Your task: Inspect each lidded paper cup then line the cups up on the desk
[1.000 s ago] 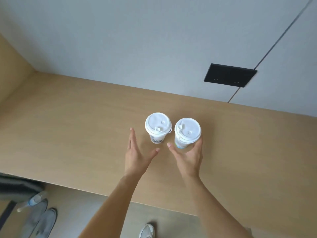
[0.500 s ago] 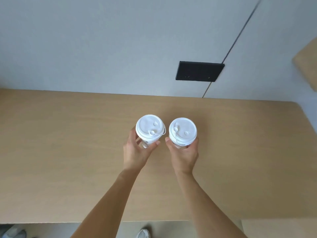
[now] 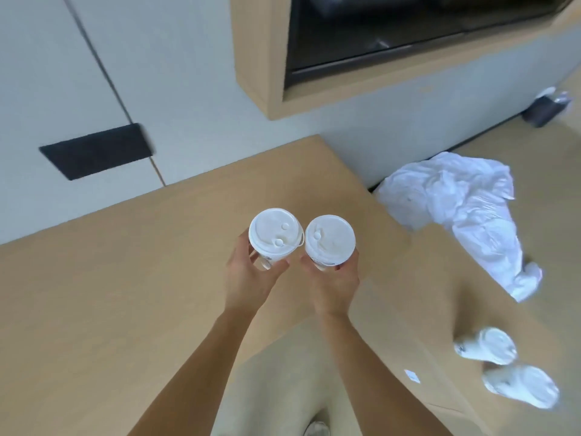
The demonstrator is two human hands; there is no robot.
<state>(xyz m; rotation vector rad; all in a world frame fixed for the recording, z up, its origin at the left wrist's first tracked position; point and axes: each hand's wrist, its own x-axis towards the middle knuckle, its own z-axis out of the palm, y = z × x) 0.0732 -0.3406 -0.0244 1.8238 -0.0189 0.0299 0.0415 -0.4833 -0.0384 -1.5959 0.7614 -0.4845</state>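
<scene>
My left hand point(image 3: 250, 278) grips one white-lidded paper cup point(image 3: 273, 236) and my right hand point(image 3: 334, 283) grips a second white-lidded cup point(image 3: 330, 241). Both cups are upright, side by side and nearly touching, held above the wooden desk point(image 3: 110, 294) near its right end. Two further lidded cups point(image 3: 490, 346) point(image 3: 523, 388) rest on a lower wooden surface at the bottom right, blurred; they look tipped on their sides.
A crumpled white plastic bag point(image 3: 465, 212) lies on the lower surface to the right. A black wall plate point(image 3: 97, 154) sits on the wall behind the desk. A dark screen in a wooden frame point(image 3: 261, 73) hangs at the upper right.
Both hands closed around the cups and lifted them off the desk. The view swung to the right, bringing the bag, the screen and two more cups into sight.
</scene>
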